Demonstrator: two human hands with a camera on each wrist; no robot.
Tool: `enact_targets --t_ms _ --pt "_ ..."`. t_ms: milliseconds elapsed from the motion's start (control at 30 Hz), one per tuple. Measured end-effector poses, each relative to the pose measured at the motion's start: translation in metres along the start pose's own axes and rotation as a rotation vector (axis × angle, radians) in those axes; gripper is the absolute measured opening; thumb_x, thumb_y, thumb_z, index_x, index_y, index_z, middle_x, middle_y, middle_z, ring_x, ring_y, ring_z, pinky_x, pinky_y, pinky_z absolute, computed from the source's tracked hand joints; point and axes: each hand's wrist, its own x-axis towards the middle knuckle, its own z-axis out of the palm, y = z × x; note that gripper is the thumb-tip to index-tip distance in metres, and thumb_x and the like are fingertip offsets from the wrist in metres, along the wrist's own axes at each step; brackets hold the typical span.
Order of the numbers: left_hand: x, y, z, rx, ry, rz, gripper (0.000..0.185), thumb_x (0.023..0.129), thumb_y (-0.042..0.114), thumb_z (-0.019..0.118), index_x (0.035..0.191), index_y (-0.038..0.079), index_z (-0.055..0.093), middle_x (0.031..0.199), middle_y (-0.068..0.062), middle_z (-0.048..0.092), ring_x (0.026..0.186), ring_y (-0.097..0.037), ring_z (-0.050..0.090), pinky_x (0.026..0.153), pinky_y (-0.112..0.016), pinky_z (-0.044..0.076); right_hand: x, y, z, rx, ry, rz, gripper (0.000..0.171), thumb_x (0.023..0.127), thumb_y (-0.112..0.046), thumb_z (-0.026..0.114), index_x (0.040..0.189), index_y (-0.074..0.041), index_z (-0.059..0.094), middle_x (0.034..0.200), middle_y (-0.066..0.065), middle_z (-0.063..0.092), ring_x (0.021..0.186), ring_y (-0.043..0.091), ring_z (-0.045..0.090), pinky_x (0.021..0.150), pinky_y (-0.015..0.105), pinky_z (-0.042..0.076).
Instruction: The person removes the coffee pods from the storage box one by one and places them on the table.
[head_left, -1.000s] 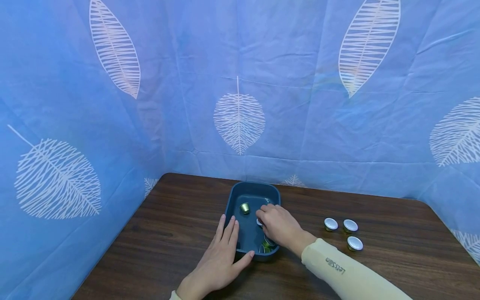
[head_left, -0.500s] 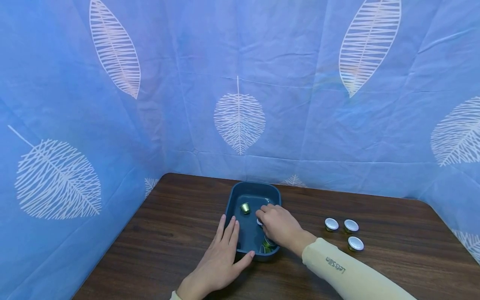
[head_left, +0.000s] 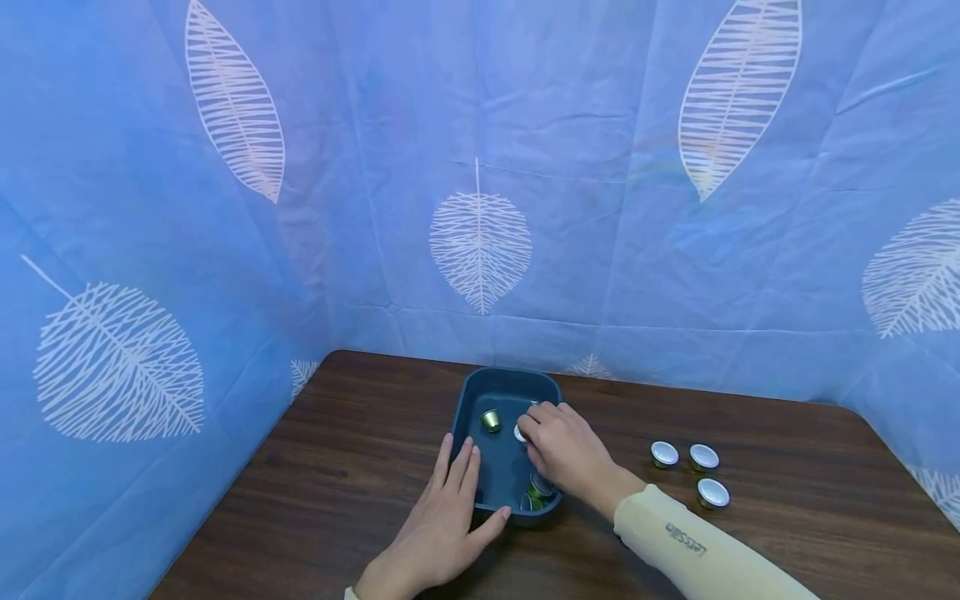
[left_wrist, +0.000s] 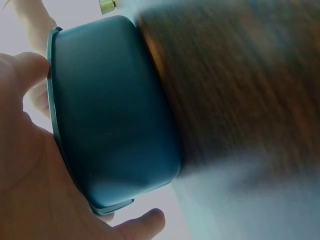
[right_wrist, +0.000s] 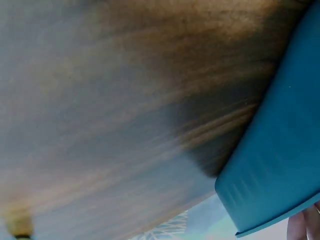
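A dark blue-green rectangular box (head_left: 491, 467) stands on the table. My left hand (head_left: 438, 521) rests on it with straight fingers along its left rim and the thumb at the near edge; the left wrist view shows the palm against the rim. My right hand (head_left: 566, 446) reaches over the right rim and pinches a coffee capsule (head_left: 521, 433), its white lid showing beside the fingertips. A gold-green capsule (head_left: 491, 421) lies on its side inside the box. Several green capsules (head_left: 540, 486) lie in the near right corner.
Three capsules (head_left: 703, 456) stand lid up on the dark wood table (head_left: 315, 467), right of the box. A blue cloth (head_left: 570, 233) with white leaf prints hangs behind and at both sides. In the right wrist view a blurred capsule (right_wrist: 19, 220) shows at lower left.
My right hand has shifted slightly up and to the right, and more of the white lid shows at its fingertips. The left hand stays on the box rim.
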Motion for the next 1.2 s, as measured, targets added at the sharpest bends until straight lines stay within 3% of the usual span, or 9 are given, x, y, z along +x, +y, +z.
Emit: enact_targets --t_ms 133,367,933,1200 --pt "-0.001 0.0 0.0 -0.005 -0.002 0.001 0.095 0.105 0.069 0.051 0.172 0.008 0.024 0.183 -0.01 0.012 0.171 -0.036 -0.005 0.126 -0.071 0.029 -0.002 0.006 -0.005 0.062 0.083 0.04 0.02 0.088 -0.018 0.09 0.096 -0.016 0.072 0.093 -0.003 0.071 0.084 0.013 0.06 0.076 0.032 0.052" --pt "0.0 0.001 -0.002 -0.002 0.001 0.009 0.095 0.105 0.069 0.051 0.172 0.007 0.024 0.183 -0.012 0.013 0.17 -0.037 -0.005 0.126 -0.07 0.03 -0.013 0.019 -0.021 0.1 0.204 0.088 0.026 0.08 -0.011 0.095 0.096 -0.014 0.075 0.099 -0.001 0.076 0.09 0.016 0.066 0.079 0.037 0.057" --pt "-0.002 0.002 -0.003 -0.003 0.002 0.007 0.093 0.106 0.066 0.053 0.172 0.006 0.023 0.183 -0.013 0.013 0.171 -0.036 -0.005 0.127 -0.069 0.029 -0.047 0.029 -0.033 0.102 0.233 0.166 0.025 0.082 -0.009 0.092 0.094 -0.018 0.072 0.096 -0.005 0.075 0.088 0.012 0.065 0.075 0.037 0.056" --pt "-0.002 0.001 -0.002 0.001 0.01 0.01 0.093 0.106 0.066 0.052 0.172 0.007 0.023 0.183 -0.012 0.013 0.171 -0.036 -0.005 0.128 -0.069 0.028 -0.059 0.03 -0.034 0.087 0.274 0.116 0.026 0.078 -0.007 0.093 0.092 -0.017 0.073 0.094 -0.006 0.075 0.088 0.013 0.067 0.073 0.036 0.054"
